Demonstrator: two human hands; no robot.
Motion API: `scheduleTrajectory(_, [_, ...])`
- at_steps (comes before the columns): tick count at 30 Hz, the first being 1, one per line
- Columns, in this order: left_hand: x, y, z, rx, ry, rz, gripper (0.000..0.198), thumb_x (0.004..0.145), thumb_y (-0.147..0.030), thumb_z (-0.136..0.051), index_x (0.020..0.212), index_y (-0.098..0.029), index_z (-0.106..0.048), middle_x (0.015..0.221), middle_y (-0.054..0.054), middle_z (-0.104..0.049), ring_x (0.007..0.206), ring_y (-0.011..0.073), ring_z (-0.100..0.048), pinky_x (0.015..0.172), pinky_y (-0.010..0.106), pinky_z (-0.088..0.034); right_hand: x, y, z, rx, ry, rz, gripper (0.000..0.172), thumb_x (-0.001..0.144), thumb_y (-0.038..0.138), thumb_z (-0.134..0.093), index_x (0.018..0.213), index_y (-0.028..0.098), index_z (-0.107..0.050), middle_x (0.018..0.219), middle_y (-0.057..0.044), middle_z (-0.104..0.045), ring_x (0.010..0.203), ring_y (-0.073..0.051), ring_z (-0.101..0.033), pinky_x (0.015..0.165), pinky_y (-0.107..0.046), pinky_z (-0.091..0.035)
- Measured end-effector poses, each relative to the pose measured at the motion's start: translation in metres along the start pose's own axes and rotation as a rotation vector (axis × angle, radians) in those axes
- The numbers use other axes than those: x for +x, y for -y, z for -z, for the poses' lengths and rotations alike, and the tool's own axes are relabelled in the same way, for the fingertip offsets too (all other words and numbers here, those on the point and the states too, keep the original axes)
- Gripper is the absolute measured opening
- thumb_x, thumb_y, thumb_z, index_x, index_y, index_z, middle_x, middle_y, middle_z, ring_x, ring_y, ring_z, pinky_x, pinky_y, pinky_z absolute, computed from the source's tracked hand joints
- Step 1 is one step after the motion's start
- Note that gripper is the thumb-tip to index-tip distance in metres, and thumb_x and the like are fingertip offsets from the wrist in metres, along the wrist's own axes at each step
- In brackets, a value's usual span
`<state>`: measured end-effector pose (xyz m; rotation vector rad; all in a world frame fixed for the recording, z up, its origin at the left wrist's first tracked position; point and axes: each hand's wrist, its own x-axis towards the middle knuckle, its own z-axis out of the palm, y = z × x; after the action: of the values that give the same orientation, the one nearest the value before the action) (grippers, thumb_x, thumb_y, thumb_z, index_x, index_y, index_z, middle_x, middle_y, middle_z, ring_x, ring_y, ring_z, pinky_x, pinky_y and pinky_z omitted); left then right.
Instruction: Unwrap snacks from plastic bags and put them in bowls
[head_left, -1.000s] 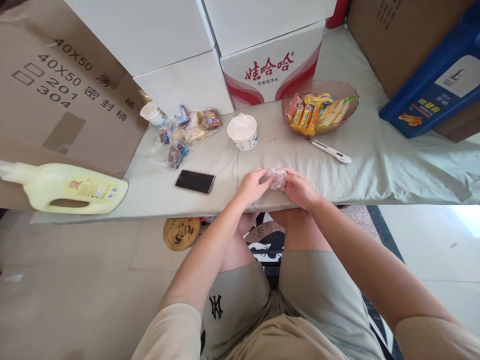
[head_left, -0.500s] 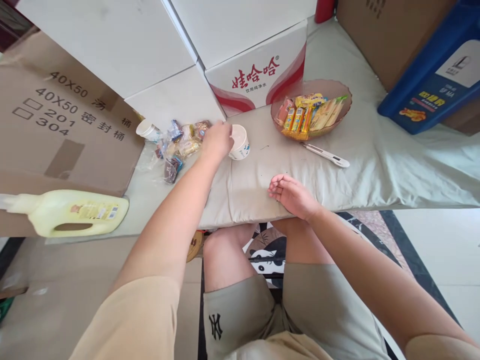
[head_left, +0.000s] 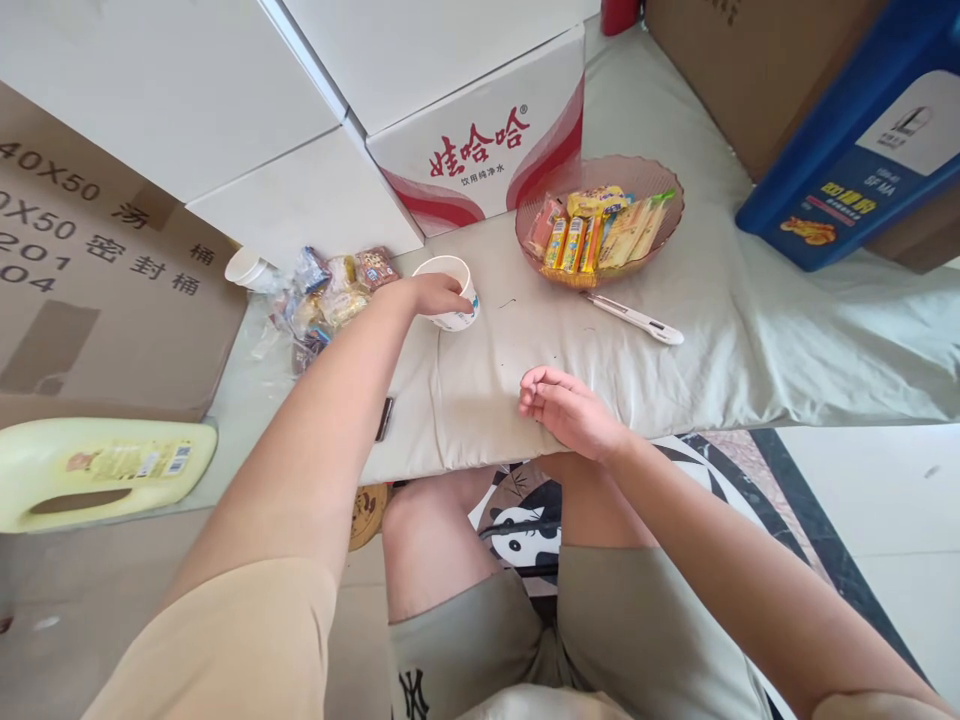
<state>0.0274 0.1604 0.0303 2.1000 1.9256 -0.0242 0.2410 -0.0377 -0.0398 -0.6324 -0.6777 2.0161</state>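
Note:
My left hand (head_left: 437, 294) reaches over the near rim of a white paper cup (head_left: 455, 320), its fingers bent at the rim and partly inside. The cup stands upright on the cloth-covered surface (head_left: 480, 400); its bottom inside is hidden. Left of that hand lies a heap of wrapped snacks (head_left: 337, 290) in clear plastic, beside a second white paper cup (head_left: 250, 268) tipped over. My right hand (head_left: 566, 408) hovers near the front edge, palm facing left, fingers loosely bent with nothing visible in them.
A pink glass bowl (head_left: 671, 225) holds packaged snacks. In front of it lies a white utility knife (head_left: 637, 318). A dark flat object (head_left: 385, 419) is partly behind my left forearm. Cartons (head_left: 480, 170), a yellow bottle (head_left: 172, 490) and a blue jug (head_left: 810, 180) stand around.
My left hand has moved from the cup's left side onto its near rim. My right hand stays almost in place. The view has shifted slightly to the right.

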Motion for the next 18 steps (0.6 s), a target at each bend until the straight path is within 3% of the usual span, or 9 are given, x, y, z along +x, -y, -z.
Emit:
scheduleTrajectory(2, [-0.006, -0.008, 0.004, 0.046, 0.193, 0.032, 0.029, 0.059, -0.033, -0.075, 0.085, -0.02, -0.074, 0.084, 0.008, -0.072, 0.102, 0.0299, -0.067, 0.094, 0.036, -0.047, 0.0, -0.001, 0.0, -0.013, -0.003, 0.001, 0.021, 0.075, 0.039, -0.074, 0.085, 0.023, -0.064, 0.076, 0.0, -0.059, 0.075, -0.014, -0.057, 0.079, -0.033, -0.048])
scheduleTrajectory(3, [-0.01, -0.012, 0.005, 0.075, 0.234, 0.044, 0.032, 0.061, -0.032, -0.074, 0.09, -0.019, -0.075, 0.091, 0.01, -0.073, 0.108, 0.0316, -0.065, 0.097, 0.036, -0.045, 0.0, -0.001, 0.0, -0.021, -0.007, 0.004, 0.021, 0.075, 0.039, -0.074, 0.085, 0.023, -0.064, 0.076, 0.0, -0.058, 0.074, -0.014, -0.057, 0.079, -0.033, -0.048])
scheduleTrajectory(7, [-0.033, -0.029, 0.007, 0.23, 0.206, 0.014, 0.05, 0.068, -0.029, -0.072, 0.115, -0.014, -0.071, 0.126, 0.018, -0.064, 0.122, 0.0348, -0.058, 0.106, 0.037, -0.041, 0.0, -0.004, -0.002, -0.077, -0.036, 0.04, 0.021, 0.072, 0.038, -0.074, 0.083, 0.023, -0.065, 0.073, 0.001, -0.057, 0.072, -0.013, -0.055, 0.077, -0.031, -0.046])
scheduleTrajectory(10, [-0.059, -0.032, 0.009, 0.317, 0.13, -0.066, 0.046, 0.075, -0.027, -0.068, 0.119, -0.012, -0.07, 0.138, 0.02, -0.054, 0.127, 0.035, -0.053, 0.109, 0.038, -0.037, -0.002, -0.007, -0.004, -0.115, -0.093, 0.071, 0.025, 0.067, 0.038, -0.077, 0.08, 0.021, -0.065, 0.068, 0.002, -0.056, 0.068, -0.012, -0.053, 0.073, -0.029, -0.045])
scheduleTrajectory(14, [-0.108, -0.03, 0.015, 0.348, -0.036, -0.251, 0.034, 0.087, -0.024, -0.056, 0.118, -0.018, -0.069, 0.123, 0.017, -0.062, 0.122, 0.032, -0.055, 0.106, 0.042, -0.039, -0.003, -0.009, -0.006, -0.114, -0.162, 0.094, 0.031, 0.063, 0.041, -0.08, 0.08, 0.022, -0.061, 0.066, 0.004, -0.053, 0.065, -0.011, -0.051, 0.069, -0.027, -0.045])
scheduleTrajectory(18, [-0.157, -0.042, 0.011, 0.345, -0.198, -0.458, 0.027, 0.089, -0.019, -0.052, 0.109, -0.022, -0.071, 0.11, 0.013, -0.066, 0.112, 0.0288, -0.058, 0.105, 0.046, -0.038, -0.004, -0.003, -0.012, -0.083, -0.25, 0.136, 0.048, 0.063, 0.045, -0.079, 0.101, 0.032, -0.053, 0.092, 0.003, -0.058, 0.085, -0.013, -0.059, 0.078, -0.028, -0.05])
